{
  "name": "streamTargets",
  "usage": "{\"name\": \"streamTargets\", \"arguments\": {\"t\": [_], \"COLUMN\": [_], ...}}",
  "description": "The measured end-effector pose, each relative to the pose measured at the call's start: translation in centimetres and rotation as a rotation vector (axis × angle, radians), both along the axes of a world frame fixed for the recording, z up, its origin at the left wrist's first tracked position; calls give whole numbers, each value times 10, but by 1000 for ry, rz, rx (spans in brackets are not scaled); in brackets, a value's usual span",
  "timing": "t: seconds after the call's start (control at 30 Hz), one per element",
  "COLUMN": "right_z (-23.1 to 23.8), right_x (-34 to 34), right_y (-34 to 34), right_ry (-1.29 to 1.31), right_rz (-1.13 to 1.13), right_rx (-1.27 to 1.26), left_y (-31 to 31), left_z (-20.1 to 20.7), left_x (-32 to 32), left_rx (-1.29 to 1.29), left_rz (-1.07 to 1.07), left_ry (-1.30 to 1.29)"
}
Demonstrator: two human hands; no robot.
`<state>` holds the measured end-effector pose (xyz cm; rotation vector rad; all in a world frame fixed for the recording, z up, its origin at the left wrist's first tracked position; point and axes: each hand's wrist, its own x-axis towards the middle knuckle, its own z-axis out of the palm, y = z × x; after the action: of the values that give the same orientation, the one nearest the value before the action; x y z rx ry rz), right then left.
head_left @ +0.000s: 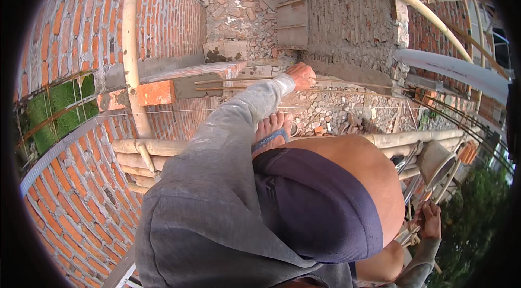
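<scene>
My left hand, at the end of a grey sleeve, is closed over thin rusty steel rods. They run sideways above the rubble, past the end of a low brick wall with grey mortar on it. Far to the lower right, my right hand is closed beside the bamboo scaffold; what its fingers hold, if anything, I cannot make out. A mortar-stained bucket hangs or stands just above that hand. Below my left hand, my foot wears a blue flip-flop.
A taut string crosses in front of me. Bamboo poles lie under me, and an upright bamboo pole stands left by a loose brick. A white pipe juts in at right. Broken brick covers the ground below.
</scene>
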<state>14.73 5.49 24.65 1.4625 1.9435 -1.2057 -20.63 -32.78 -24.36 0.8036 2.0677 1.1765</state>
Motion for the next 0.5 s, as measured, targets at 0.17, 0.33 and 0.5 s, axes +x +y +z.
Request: {"name": "streamTargets", "arguments": {"t": [0.17, 0.33, 0.5], "right_z": [12, 5, -71], "right_x": [-17, -48, -55], "right_y": [-20, -27, -5], "right_ry": [-68, 5, 81], "right_rz": [-103, 82, -93], "right_rx": [-21, 50, -14], "left_y": [10, 9, 12], "left_z": [1, 0, -1], "left_x": [-13, -15, -14], "left_rx": [-170, -63, -129], "left_rz": [-129, -115, -79], "left_ry": [-23, 2, -66]}}
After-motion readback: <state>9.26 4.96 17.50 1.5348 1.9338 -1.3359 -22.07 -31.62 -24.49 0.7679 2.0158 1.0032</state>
